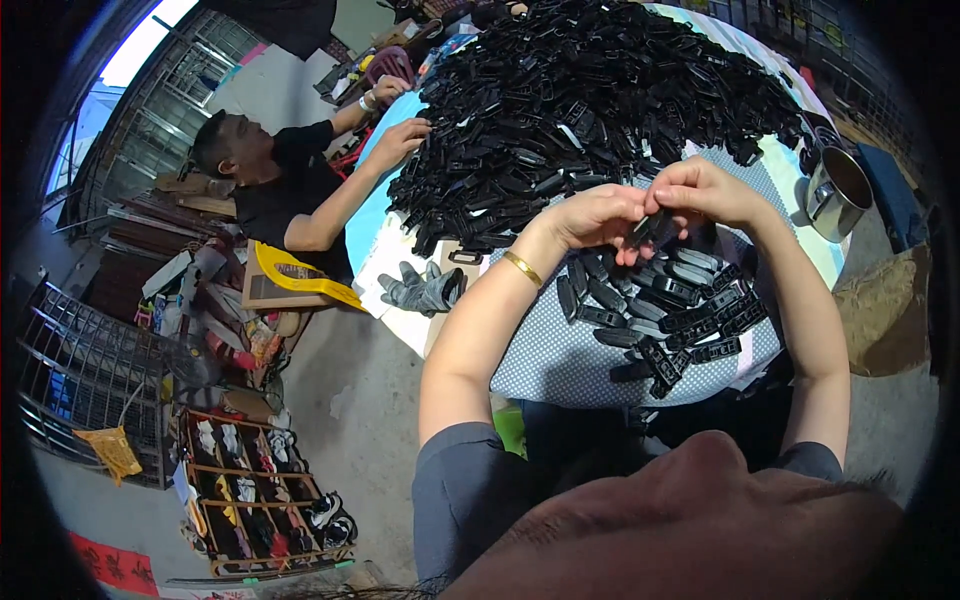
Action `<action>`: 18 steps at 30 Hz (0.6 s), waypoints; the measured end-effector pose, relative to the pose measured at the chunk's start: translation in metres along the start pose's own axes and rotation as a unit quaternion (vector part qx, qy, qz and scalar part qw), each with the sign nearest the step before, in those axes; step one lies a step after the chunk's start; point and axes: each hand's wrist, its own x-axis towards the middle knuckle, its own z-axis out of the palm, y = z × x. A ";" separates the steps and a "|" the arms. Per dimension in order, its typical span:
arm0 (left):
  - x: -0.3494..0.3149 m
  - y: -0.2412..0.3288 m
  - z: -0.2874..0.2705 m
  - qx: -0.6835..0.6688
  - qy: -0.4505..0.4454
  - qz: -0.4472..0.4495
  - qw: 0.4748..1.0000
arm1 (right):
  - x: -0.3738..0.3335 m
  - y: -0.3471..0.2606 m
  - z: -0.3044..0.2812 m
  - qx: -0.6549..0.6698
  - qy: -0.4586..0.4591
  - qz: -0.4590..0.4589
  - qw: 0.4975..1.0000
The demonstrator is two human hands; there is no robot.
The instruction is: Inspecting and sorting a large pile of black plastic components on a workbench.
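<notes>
Both my hands meet over the near side of the table, fingers closed around one small black plastic part (652, 226). My left hand (598, 214), with a gold bangle at the wrist, pinches it from the left. From the other side my right hand (703, 192) grips it with thumb and fingers; the fingers partly cover the part. Below them lies a loose group of similar black plastic pieces (612, 318), some long and smooth, others with openings. Beyond my hands a large heap of black plastic parts (570, 100) spreads across the table.
The table (540, 365) has a dotted cover. A grey glove (425, 291) lies left of my forearm, and a metal mug (838, 195) stands at the right edge. Across the left side, a co-worker (300, 190) reaches to the heap. A shoe rack (262, 495) and cardboard (880, 315) are on the floor.
</notes>
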 end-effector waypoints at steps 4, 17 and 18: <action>0.006 -0.002 0.011 -0.027 0.033 0.051 0.998 | 0.002 0.006 -0.003 0.078 0.045 -0.006 0.996; 0.012 -0.007 0.009 0.046 0.120 0.056 0.990 | 0.003 0.011 -0.013 0.023 0.045 0.006 0.999; 0.012 -0.007 0.007 0.046 0.119 0.056 0.990 | 0.002 0.011 -0.014 0.003 0.034 0.008 0.999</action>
